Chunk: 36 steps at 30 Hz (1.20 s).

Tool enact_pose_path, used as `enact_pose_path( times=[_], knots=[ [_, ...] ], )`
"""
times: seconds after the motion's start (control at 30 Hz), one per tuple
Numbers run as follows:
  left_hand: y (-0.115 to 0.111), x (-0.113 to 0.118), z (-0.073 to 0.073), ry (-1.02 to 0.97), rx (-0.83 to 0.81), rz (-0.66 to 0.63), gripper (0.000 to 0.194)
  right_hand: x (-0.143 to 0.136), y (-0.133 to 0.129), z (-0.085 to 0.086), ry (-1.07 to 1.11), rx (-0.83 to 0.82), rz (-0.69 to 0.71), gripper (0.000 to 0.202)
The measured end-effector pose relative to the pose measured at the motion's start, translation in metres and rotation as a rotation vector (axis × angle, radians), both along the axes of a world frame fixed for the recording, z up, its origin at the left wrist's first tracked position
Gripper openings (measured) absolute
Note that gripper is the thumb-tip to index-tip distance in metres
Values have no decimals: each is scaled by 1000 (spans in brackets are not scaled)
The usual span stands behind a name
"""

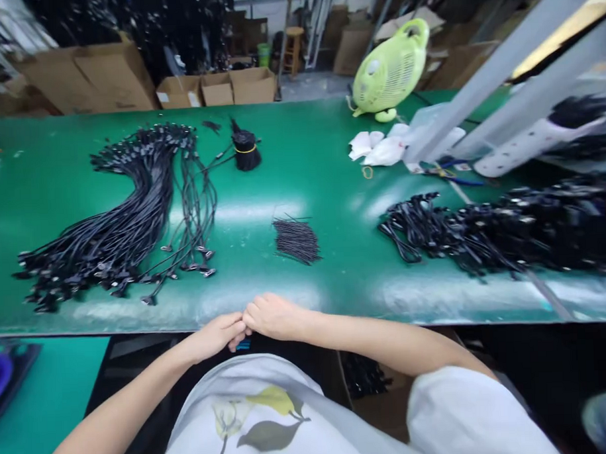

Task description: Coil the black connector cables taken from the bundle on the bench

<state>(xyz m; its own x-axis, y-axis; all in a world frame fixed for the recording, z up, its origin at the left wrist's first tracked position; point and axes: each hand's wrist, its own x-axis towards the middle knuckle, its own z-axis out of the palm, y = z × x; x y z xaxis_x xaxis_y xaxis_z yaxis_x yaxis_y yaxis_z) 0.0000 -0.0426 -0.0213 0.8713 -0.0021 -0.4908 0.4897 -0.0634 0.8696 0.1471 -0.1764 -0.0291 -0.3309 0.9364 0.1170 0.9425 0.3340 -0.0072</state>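
Head view: green table, black tie pile on it.
Left hand: near side of the tie pile, fingers curled against the right; whether it holds anything, I can't tell.
Right hand: likewise curled, contents hidden.
Uncoiled cables: left of the tie pile; many, apparently unfinished.
Looped cables: right of the tie pile, seemingly done.

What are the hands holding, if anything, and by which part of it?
It cannot be told: the left hand and right hand meet at the near edge of the green table, their curled fingers hiding any hold.
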Motion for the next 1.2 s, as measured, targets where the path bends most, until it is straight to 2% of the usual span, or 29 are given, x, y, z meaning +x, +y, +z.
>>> enact_pose_path(
  times=[0.1, 0.13, 0.17, 0.27, 0.3, 0.37, 0.47, 0.57, 0.67, 0.73, 0.87, 0.93, 1.0, 1.07, 1.13, 1.2],
  knots=[
    [-6, 4, -5, -35, 212, 64, 42, 27, -3, 11, 198, -74, -33, 25],
    [-7, 5, -6, -50, 241, 103, 42, 44, -3, 13, 282, -56, -82, 25],
    [-8, 6, -8, -59, 233, 151, 43, 66, -2, 15, 351, -16, -192, 27],
    [-8, 11, -11, -50, 42, 311, 47, 140, 5, 9, 399, 136, -728, 34],
    [-8, 13, -11, -44, -40, 357, 48, 162, 8, 3, 382, 161, -841, 36],
    [-9, 15, -11, -25, -165, 419, 50, 195, 14, -11, 353, 175, -936, 32],
    [-10, 16, -9, -14, -244, 478, 51, 214, 16, -25, 329, 180, -948, 24],
    [-11, 16, -6, -34, -301, 543, 51, 205, 9, -20, 312, 233, -1002, 26],
    [-14, 18, 0, -99, -354, 538, 49, 170, -1, -4, 320, 297, -1047, 32],
    [-17, 23, 5, -162, -393, 514, 50, 131, -6, 5, 458, 311, -957, 28],
    [-22, 33, 11, -244, -490, 484, 65, 42, -5, 10, 966, 186, -633, 16],
    [-22, 35, 10, -269, -487, 498, 64, 10, -3, 9, 1017, 163, -602, 14],
    [-19, 33, 7, -290, -419, 548, 59, -6, -2, 9, 851, 202, -572, 15],
    [-15, 30, 4, -302, -294, 593, 55, -10, 1, 13, 523, 261, -492, 19],
    [-9, 25, 2, -327, -111, 583, 48, -7, 7, 20, 197, 362, -342, 24],
    [-2, 18, 4, -358, 87, 517, 35, -3, 17, 28, 2, 451, -148, 28]
  ],
)
